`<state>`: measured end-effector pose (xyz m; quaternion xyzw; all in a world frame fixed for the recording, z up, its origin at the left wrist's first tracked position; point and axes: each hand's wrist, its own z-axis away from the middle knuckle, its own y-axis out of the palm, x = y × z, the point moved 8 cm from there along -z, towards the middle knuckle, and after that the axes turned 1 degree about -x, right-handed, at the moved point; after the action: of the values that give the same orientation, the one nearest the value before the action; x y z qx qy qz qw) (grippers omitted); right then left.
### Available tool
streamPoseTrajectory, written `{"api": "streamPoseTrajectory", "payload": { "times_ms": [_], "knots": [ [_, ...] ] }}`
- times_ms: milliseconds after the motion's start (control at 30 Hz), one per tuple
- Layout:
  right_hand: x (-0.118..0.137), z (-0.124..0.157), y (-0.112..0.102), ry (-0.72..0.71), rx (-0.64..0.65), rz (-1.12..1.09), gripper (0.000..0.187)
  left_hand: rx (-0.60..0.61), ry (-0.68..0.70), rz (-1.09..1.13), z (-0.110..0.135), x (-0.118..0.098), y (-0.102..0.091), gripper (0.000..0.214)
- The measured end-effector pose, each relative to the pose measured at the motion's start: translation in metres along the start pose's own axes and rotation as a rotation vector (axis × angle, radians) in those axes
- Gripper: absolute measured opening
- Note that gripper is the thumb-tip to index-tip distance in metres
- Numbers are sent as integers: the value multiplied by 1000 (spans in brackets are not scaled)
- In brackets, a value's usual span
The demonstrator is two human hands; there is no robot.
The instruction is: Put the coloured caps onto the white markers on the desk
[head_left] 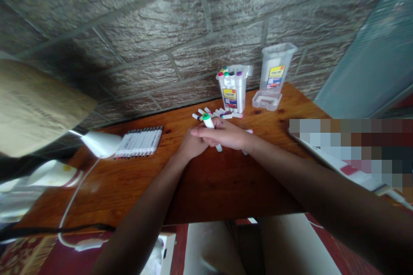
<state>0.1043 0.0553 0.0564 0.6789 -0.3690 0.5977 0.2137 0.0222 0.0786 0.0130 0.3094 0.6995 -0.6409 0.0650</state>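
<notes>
Both my hands meet at the middle of the wooden table (206,189). My right hand (226,134) lies over my left hand (191,145), and together they grip a white marker with a green cap (208,121) that points up and away. The fingers of both hands are closed around it. Just beyond them lie several loose markers (219,114) with coloured caps. Behind those stands a white plastic marker box (232,88) with several markers upright in it.
A clear empty container (276,68) and its lid (266,99) stand at the back right by the stone wall. A row of markers (139,142) lies at the left, beside a white lamp head (101,144) and its cable. Papers (342,165) lie at the right edge.
</notes>
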Motion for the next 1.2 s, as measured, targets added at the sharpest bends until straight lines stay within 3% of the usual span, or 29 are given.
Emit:
{"api": "streamPoseTrajectory", "payload": {
  "times_ms": [1200],
  "knots": [
    [-3,-2,1,-9,18,-13,55,-1,18,-20,-1,-1,0,25]
  ]
}}
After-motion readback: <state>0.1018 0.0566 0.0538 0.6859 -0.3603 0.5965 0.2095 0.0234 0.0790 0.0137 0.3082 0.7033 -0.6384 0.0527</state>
